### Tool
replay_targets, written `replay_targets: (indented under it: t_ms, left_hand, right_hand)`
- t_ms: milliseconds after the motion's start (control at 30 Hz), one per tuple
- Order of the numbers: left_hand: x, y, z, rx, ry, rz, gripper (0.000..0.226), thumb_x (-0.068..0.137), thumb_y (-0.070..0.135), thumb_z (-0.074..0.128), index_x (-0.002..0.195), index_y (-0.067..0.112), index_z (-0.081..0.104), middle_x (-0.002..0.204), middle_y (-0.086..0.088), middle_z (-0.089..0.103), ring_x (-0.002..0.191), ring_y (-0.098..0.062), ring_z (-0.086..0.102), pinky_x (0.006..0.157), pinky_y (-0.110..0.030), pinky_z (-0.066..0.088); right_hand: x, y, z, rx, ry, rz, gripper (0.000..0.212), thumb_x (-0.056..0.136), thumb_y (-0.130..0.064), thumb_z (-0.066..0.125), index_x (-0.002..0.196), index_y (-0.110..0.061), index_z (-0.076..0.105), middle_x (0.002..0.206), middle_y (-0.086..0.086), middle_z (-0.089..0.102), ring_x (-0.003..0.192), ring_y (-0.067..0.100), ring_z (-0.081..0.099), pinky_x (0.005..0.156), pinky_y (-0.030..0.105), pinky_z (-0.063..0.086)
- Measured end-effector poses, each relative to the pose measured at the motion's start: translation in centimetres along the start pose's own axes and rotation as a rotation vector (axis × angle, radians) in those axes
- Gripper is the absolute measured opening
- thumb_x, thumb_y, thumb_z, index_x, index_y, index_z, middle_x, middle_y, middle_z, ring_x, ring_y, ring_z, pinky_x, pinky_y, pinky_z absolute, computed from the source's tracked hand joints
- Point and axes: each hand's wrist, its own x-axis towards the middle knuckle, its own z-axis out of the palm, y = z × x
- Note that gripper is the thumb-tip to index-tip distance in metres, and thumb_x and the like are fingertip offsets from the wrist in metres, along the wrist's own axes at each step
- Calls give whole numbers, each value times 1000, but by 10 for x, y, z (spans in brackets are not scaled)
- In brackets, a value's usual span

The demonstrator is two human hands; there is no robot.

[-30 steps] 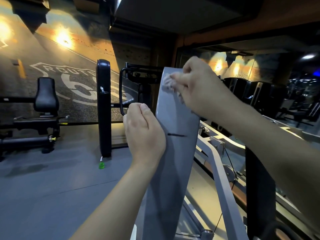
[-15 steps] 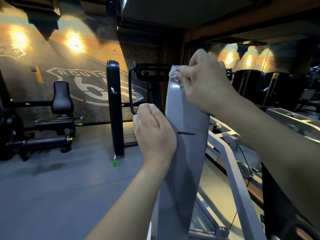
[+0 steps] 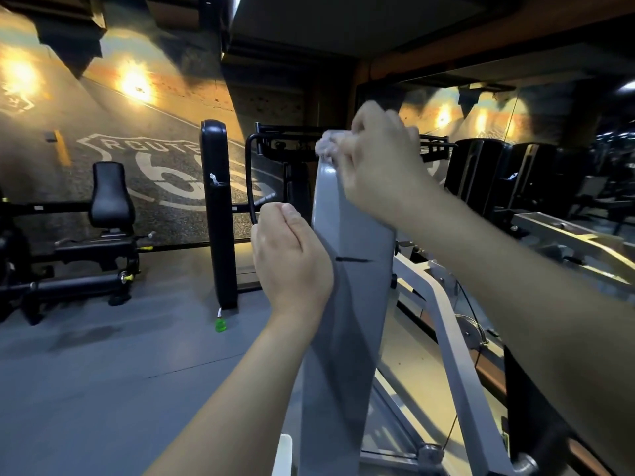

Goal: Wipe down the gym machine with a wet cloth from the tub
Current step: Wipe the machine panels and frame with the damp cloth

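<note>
Head view: right hand [image 3: 381, 166] bunches a small pale wet cloth [image 3: 326, 147] in curled fingers, pressed on the top corner of the gym machine's flat grey painted-metal upright [image 3: 354, 304]. Left hand [image 3: 288, 259] grips the upright's left edge, fingers wrapped round it. No tub in view. Risks: the wad is small and could slip off the narrow top edge. Smooth paint likely goes slick when wet, so the bracing grip may slide. Knuckles sit close to the hard corner.

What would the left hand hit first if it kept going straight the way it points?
Probably the black handle bar just beyond the left hand, which grips the grey panel; depth is unclear.
</note>
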Motion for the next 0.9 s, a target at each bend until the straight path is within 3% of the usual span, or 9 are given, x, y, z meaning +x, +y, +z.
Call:
replay_targets:
  t_ms: [100,233,367,433,500,667,733,833,900]
  left_hand:
    - [4,9,-5,3,-48,-40,22,110,28,32,93,20,43,87,16,47,91,-16,41,78,-33,31]
    - [26,34,3,-38,-34,-54,18,109,29,33,98,19,44,92,9,48,95,-23,49,83,-41,40]
    - [41,47,19,51,-85,-88,22,110,35,30,100,19,42,103,-1,54,100,-28,51,85,-48,45]
    - [40,45,20,75,-76,-84,23,110,34,29,101,19,43,103,-2,54,101,-29,52,85,-49,45]
    - [39,45,19,94,-67,-65,23,110,33,28,100,18,43,100,-1,52,98,-28,50,84,-50,46]
    - [39,41,22,107,-64,-36,25,110,32,27,99,16,43,99,-2,53,95,-28,49,81,-47,43]
    - [39,41,22,100,-61,-44,25,110,32,27,98,17,43,96,0,51,94,-27,49,79,-45,41]
    - [38,42,21,87,-68,-79,25,110,32,27,98,18,43,92,4,50,93,-25,49,76,-43,41]
    - [36,44,19,80,-77,-96,25,110,33,27,98,18,43,91,5,49,93,-25,49,74,-41,39]
  right_hand:
    - [-67,3,3,107,170,-113,25,96,-11,64,120,-9,61,102,10,48,94,31,48,80,49,43]
    - [-99,21,9,115,164,-154,38,98,-15,62,136,-13,63,106,15,52,90,34,48,75,46,39]
    - [-31,32,2,185,132,60,20,103,-23,57,114,-15,72,105,7,43,97,31,51,82,53,49]
    - [2,37,0,196,61,179,23,104,-30,55,114,-20,74,110,3,45,107,29,54,93,50,50]
    - [5,38,2,166,45,213,23,105,-31,54,111,-20,73,112,3,46,108,28,54,92,45,49]
    - [-69,28,-1,209,210,-89,5,95,-10,64,94,-6,67,94,5,39,77,27,47,66,44,41]
    - [-38,34,-4,200,132,-38,9,97,-16,63,99,-13,72,99,5,43,85,26,49,74,45,45]
    - [33,47,2,158,-126,155,28,101,-31,56,123,-22,70,124,6,58,112,26,58,102,41,48]
    - [54,49,5,200,-165,217,28,99,-30,57,120,-19,71,123,7,62,110,26,60,102,43,50]
